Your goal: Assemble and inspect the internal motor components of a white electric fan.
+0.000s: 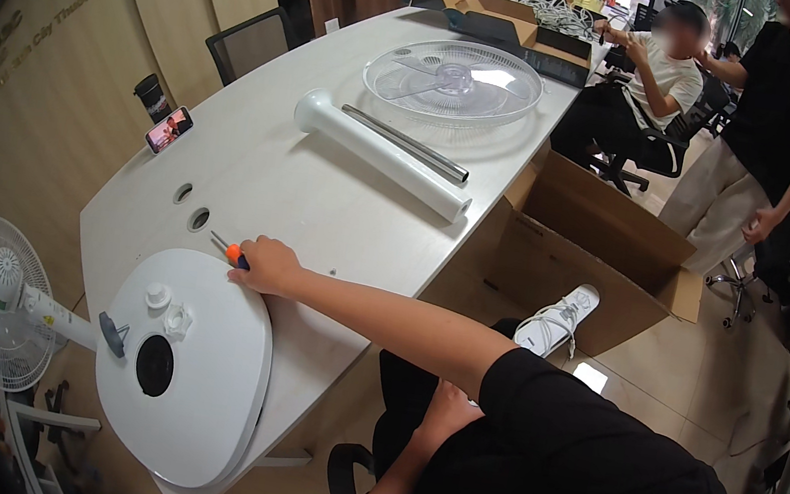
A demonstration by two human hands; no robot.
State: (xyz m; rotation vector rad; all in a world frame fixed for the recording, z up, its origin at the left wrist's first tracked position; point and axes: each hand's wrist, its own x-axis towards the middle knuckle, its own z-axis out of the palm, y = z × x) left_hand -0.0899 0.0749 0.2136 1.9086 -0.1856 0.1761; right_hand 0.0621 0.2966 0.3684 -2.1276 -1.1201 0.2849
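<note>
My right hand [268, 265] reaches across to the table, closed around a screwdriver [235, 253] with an orange and dark blue handle. Its thin shaft points away to the left. Beside that hand lies a white rounded fan base [210, 342] with a dark round opening. White plastic nuts [167, 306] and a grey knob-headed screw [112, 334] rest on it. Low by my lap, my left hand [450, 415] grips a white fan column piece [556, 320] wrapped in white cord. My right arm hides the middle of that piece.
A white tube [382, 156], a metal pole [409, 145] and a clear fan cage [453, 83] lie on the white table [270, 199]. An open cardboard box [594, 265] stands right. A standing fan [3, 293] is left. Two people [789, 100] are beyond.
</note>
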